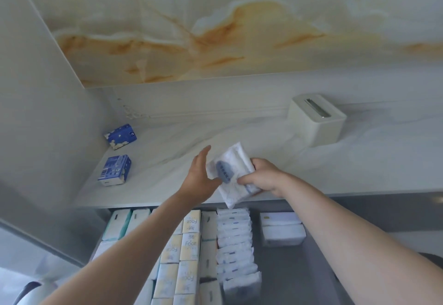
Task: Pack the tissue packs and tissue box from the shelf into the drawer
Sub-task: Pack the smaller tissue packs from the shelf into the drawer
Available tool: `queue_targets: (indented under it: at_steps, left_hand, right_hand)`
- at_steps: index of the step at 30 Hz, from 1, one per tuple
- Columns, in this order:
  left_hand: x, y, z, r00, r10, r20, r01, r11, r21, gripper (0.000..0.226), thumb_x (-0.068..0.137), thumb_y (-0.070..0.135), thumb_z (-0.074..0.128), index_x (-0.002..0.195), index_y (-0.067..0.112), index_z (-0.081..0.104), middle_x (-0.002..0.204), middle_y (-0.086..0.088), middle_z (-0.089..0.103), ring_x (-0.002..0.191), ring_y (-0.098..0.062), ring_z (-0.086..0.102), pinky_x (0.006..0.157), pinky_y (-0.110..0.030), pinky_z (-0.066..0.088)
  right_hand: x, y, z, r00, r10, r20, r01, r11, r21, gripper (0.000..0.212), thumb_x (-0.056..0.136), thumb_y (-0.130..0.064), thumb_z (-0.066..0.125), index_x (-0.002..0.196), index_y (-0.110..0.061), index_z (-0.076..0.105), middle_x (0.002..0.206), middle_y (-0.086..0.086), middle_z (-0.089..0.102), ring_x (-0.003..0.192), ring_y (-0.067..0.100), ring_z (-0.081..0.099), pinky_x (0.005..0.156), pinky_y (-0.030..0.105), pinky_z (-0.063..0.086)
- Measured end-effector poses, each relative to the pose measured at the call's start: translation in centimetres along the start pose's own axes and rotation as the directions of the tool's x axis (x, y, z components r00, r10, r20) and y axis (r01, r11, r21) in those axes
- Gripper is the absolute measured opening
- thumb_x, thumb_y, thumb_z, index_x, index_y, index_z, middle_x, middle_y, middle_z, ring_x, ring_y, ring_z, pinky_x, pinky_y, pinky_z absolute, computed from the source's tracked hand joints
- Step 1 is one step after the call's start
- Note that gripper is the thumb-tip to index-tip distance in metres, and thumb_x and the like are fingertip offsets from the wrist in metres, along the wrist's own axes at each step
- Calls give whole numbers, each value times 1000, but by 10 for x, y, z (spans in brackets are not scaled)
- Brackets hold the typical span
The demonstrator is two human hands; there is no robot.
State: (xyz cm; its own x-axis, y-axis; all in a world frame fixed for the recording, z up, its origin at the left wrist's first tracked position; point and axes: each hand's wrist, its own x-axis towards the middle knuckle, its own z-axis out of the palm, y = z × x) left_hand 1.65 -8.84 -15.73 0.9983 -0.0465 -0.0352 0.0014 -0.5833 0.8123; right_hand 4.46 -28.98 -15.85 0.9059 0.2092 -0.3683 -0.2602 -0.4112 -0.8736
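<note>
My right hand (262,176) grips a white soft tissue pack (231,173) with a grey-blue label, held tilted above the shelf's front edge. My left hand (200,176) is beside it, fingers spread, its thumb touching the pack's lower left. On the marble shelf (167,146) two blue tissue packs lie at the left, one at the back (121,136) and one nearer (115,170). A cream tissue box (316,119) with a top slot stands at the back right. Below, the open drawer (287,271) holds several rows of tissue packs (233,240).
A grey side wall (40,113) bounds the shelf on the left, and a marble back panel (215,29) rises behind it. Two white packs (282,229) are stacked in the drawer's right part, with bare grey drawer floor in front of them.
</note>
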Motion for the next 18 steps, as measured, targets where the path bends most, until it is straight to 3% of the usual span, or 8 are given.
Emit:
queue_targets:
  at_steps: [2,4,6,8,11,15,18]
  left_hand:
    - [-15,4,-8,997,-14,70,28,976,-215,99,83,4,74,153,39,14,143,11,33,124,-9,46,89,-24,51]
    - [-33,5,-14,989,-26,148,76,937,-342,94,82,-5,71,150,40,23,130,9,48,103,-9,64,74,-22,56]
    - [-51,-3,-18,990,-51,129,82,964,-251,81,81,-1,72,143,38,38,118,3,57,96,-15,67,78,-33,60]
    - [-71,-13,-19,995,-49,83,60,989,-133,59,78,8,77,126,35,55,109,4,64,96,-16,66,84,-38,58]
    - [-103,-26,-15,997,-6,80,11,998,-60,36,77,20,81,104,34,63,95,10,68,86,-11,64,79,-30,54]
    - [-135,-31,-4,997,16,77,-18,1000,20,39,69,36,86,98,32,61,92,12,65,82,-9,60,74,-26,49]
    - [-153,-25,12,990,47,133,-55,996,63,42,65,40,88,91,29,57,86,11,61,73,-6,54,62,-18,42]
  right_hand:
    - [-12,0,1,996,-26,88,29,999,-34,41,78,-7,80,114,-15,63,108,6,72,97,23,71,80,42,61]
    - [-25,3,6,987,-35,157,48,996,-80,44,77,-7,80,116,-16,62,112,4,71,102,23,69,88,44,59]
    - [-40,5,14,982,-22,190,54,985,-163,42,78,-11,79,115,-18,61,112,3,70,102,21,68,85,39,59]
    - [-58,5,24,979,-6,204,62,961,-271,37,80,-17,76,114,-19,61,107,0,68,94,15,66,69,26,56]
    - [-85,2,39,979,-5,204,85,920,-383,41,77,-27,79,114,-23,63,101,-7,67,85,8,65,67,21,51]
    - [-117,3,53,977,-72,202,160,874,-459,61,74,-32,80,129,-35,53,109,-10,59,76,9,59,60,19,47]
    - [-134,1,54,967,-71,245,211,762,-612,49,70,-41,84,114,-37,62,105,-13,60,87,12,61,67,23,48]
